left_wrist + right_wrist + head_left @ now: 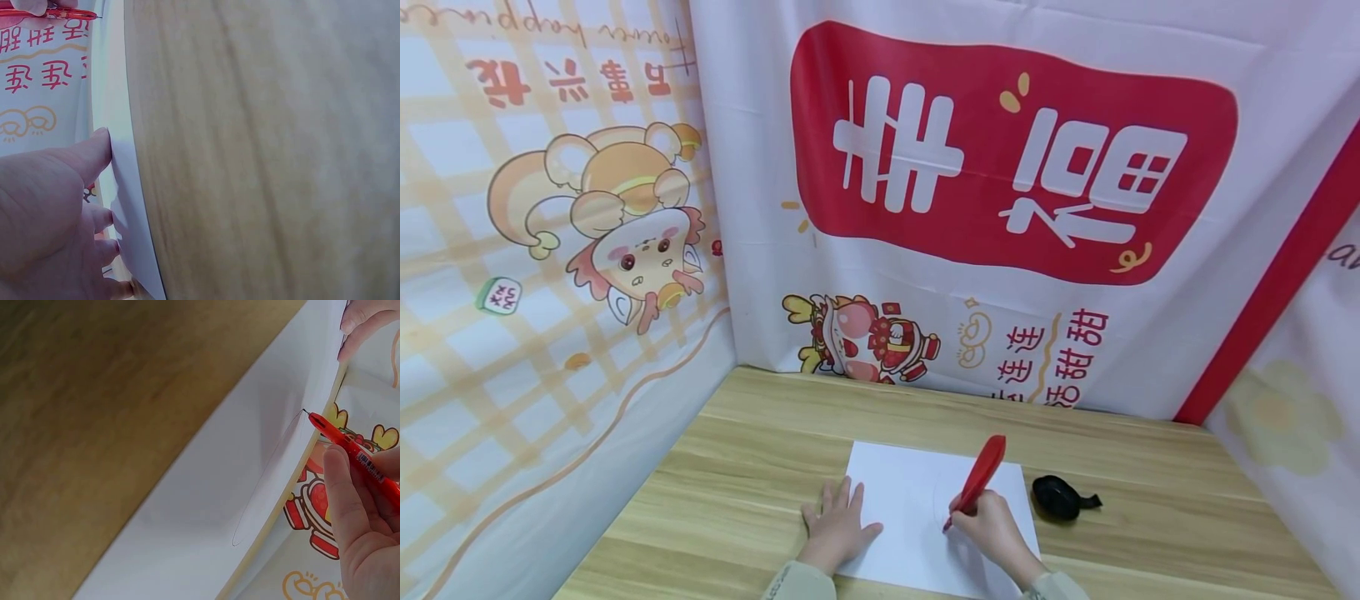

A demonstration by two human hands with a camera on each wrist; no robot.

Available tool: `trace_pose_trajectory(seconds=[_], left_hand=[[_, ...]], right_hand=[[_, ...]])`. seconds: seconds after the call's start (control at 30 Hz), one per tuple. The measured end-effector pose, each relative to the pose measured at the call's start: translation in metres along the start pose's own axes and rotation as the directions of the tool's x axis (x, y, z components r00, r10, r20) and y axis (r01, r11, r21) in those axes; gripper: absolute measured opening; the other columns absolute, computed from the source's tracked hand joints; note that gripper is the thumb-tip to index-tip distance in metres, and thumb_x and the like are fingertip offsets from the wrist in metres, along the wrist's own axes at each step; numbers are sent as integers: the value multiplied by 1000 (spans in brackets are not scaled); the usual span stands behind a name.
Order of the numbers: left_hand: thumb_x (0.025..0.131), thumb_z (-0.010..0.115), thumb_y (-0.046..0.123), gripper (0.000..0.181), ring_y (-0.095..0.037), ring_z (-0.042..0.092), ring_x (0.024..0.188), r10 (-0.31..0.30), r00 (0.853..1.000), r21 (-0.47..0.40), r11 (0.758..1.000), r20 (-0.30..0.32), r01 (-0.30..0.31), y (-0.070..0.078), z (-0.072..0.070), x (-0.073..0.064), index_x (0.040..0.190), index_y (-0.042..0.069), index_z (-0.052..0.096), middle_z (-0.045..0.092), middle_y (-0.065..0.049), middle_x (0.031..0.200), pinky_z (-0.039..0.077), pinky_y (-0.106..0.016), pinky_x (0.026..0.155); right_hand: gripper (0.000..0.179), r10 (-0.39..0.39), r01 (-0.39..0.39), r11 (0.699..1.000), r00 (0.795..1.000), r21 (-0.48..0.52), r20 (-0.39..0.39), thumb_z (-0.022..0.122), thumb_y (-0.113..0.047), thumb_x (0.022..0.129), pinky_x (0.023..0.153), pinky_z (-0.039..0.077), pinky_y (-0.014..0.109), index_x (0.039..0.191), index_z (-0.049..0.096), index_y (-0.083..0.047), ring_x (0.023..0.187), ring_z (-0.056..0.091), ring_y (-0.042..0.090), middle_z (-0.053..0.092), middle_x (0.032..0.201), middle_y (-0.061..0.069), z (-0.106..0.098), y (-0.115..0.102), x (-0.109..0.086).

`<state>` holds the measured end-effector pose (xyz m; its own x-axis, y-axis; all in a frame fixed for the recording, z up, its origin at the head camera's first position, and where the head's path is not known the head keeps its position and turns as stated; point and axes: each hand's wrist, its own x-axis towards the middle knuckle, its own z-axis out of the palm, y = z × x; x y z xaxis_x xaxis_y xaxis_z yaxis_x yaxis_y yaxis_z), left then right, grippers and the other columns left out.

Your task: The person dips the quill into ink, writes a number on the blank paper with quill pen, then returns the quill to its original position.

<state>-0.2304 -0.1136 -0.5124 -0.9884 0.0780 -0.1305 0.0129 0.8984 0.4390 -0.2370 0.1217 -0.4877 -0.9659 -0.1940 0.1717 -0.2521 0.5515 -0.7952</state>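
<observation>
A white sheet of paper (902, 483) lies on the wooden table, with a thin curved line (256, 490) drawn on it. My right hand (996, 529) grips a red pen (985, 467) whose upper part is broad and leaf-shaped. In the right wrist view the pen's dark tip meets the paper at one end of the line, and thumb and fingers pinch the barrel. My left hand (837, 527) rests flat with spread fingers across the sheet's left edge; its thumb (97, 153) presses on the paper in the left wrist view.
A small black rounded object (1057, 498) with a short tail sits on the table (760, 442) just right of the paper. Printed cloth (760, 208) hangs behind the table's far edge, and more cloth (550, 350) closes off the left side.
</observation>
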Motion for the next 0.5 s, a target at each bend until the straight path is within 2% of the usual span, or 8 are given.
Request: trace_pose_trajectory(seconds=[0.13,0.27,0.37,0.5], left_hand=[[86,55,48,71,-49,6,132,-1,1000,-5,1000,0,1,0,0,0,139,3,38,22,-21,147,-4,-74,92],[86,55,48,71,-49,6,132,-2,1000,-5,1000,-6,2,1,0,-1,139,3,38,23,-21,147,-4,-74,92],[86,56,48,71,-49,6,132,-1,1000,-1,1000,-13,1,1,-1,-1,139,3,39,23,-21,147,-3,-74,92],[86,56,48,71,-48,7,132,1,1000,7,1000,-20,-1,2,-1,-2,138,3,39,24,-21,146,-3,-74,92]], right_hand=[[8,-1,1,1000,1000,3,5,62,6,73,51,47,23,79,67,2,60,53,10,64,70,3,-1,1,1],[8,-54,54,998,999,24,-5,60,6,72,49,47,23,76,66,2,58,53,9,63,67,2,-1,2,-1],[9,-63,63,997,998,32,-13,59,5,70,48,47,24,74,65,2,56,52,9,62,65,0,-1,2,-1],[9,-7,7,999,1000,36,-3,61,5,71,50,47,24,76,66,1,58,53,11,63,67,2,-1,2,0]])
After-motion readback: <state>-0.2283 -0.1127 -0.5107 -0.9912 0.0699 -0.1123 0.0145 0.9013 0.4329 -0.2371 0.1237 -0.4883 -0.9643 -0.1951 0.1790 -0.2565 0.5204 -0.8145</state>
